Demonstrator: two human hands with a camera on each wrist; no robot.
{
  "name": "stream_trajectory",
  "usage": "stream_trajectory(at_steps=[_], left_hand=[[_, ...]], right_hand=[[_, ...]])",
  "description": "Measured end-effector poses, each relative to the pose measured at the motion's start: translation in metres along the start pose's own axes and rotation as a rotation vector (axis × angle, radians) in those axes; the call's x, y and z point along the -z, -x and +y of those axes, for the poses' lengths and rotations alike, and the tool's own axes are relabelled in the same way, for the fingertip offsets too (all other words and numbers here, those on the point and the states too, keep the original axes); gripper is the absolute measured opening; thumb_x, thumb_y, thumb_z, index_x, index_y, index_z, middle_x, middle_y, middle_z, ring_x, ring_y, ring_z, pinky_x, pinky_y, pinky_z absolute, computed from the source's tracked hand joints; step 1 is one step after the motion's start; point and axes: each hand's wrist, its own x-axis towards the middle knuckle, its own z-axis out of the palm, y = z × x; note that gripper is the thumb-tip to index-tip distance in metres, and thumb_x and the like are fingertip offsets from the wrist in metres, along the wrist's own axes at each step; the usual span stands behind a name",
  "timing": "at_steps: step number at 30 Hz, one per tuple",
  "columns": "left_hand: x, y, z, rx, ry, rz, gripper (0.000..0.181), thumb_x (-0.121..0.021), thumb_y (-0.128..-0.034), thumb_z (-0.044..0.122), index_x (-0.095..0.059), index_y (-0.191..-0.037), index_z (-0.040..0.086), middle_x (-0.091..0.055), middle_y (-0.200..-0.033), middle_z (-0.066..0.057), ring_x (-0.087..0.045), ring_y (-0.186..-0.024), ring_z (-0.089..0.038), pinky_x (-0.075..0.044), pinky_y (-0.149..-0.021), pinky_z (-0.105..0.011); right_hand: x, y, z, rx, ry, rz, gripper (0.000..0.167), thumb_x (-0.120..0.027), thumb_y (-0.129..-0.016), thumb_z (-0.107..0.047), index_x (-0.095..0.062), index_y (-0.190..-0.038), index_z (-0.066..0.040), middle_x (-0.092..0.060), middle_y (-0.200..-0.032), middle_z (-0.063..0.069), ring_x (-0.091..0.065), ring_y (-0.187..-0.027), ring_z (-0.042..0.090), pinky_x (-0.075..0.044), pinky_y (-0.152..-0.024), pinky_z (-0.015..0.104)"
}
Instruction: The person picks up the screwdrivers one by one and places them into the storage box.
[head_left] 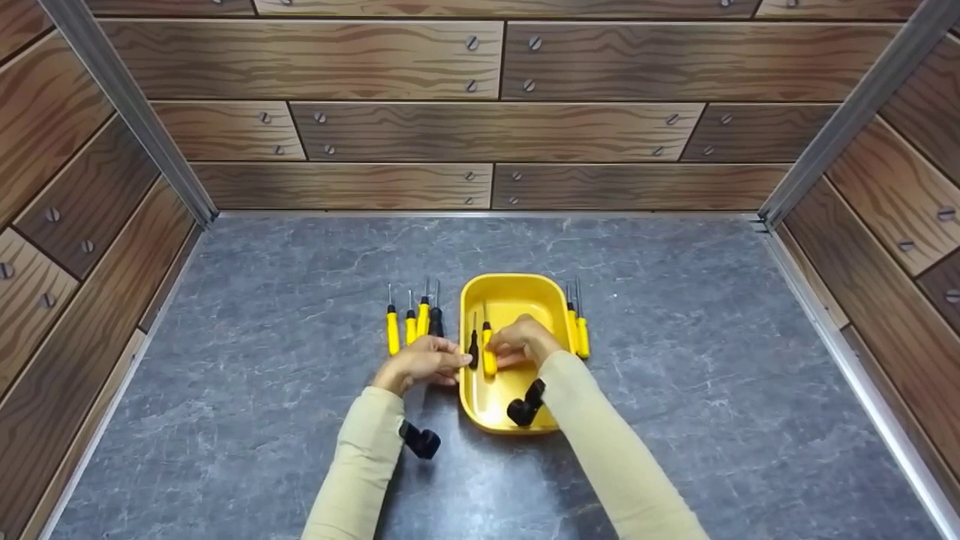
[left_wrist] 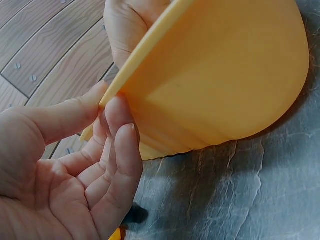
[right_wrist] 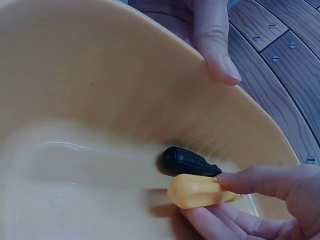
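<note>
A yellow tub (head_left: 513,427) stands on the grey surface. My left hand (head_left: 427,361) pinches its left rim between thumb and fingers, as the left wrist view shows on the tub wall (left_wrist: 225,75). Inside the tub, my right hand (head_left: 523,341) pinches the handle of a yellow screwdriver (head_left: 489,352); in the right wrist view thumb and fingers grip that yellow handle (right_wrist: 197,191). Beside it, along the left wall of the tub, lies a black-handled screwdriver (head_left: 473,351). The right wrist view shows its black handle (right_wrist: 187,161) close to the yellow one.
Left of the tub lie several screwdrivers, yellow-handled ones (head_left: 392,330) and a black-handled one (head_left: 436,321). Right of it are yellow-handled screwdrivers (head_left: 583,334) close against the wall. Wood-patterned panels (head_left: 397,131) enclose the surface at the back and sides.
</note>
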Motion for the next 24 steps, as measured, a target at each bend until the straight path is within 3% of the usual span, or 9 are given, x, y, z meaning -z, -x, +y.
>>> stream_trajectory(at_steps=[12, 17, 24], left_hand=[[0.0006, -0.0004, 0.0006, 0.003, -0.018, 0.018, 0.009, -0.065, -0.0915, 0.014, -0.059, -0.091, 0.007, -0.058, -0.071, 0.003, -0.058, -0.062, -0.008, -0.059, -0.065, -0.021], [0.0002, -0.0002, 0.0008, 0.008, -0.025, 0.024, 0.01, -0.065, -0.0913, 0.014, -0.06, -0.094, 0.005, -0.06, -0.073, 0.002, -0.059, -0.062, -0.008, -0.06, -0.067, -0.022], [-0.0002, 0.0013, 0.0017, 0.011, -0.015, 0.019, 0.009, -0.066, -0.0909, 0.014, -0.062, -0.092, 0.006, -0.061, -0.072, 0.003, -0.059, -0.062, -0.008, -0.059, -0.066, -0.021]], right_hand=[[-0.0035, -0.0005, -0.001, 0.003, -0.048, 0.006, 0.018, -0.068, -0.079, 0.009, -0.067, -0.097, 0.009, -0.068, -0.073, 0.011, -0.066, -0.056, 0.014, -0.062, -0.064, 0.025], [-0.0033, 0.0006, -0.0009, 0.002, -0.057, 0.012, 0.021, -0.066, -0.082, 0.009, -0.066, -0.103, 0.011, -0.072, -0.089, 0.019, -0.065, -0.054, 0.014, -0.062, -0.064, 0.025], [-0.0038, 0.0005, -0.0033, -0.021, -0.045, 0.019, 0.025, -0.068, -0.08, 0.009, -0.065, -0.105, 0.011, -0.072, -0.096, 0.022, -0.066, -0.054, 0.014, -0.062, -0.065, 0.024]])
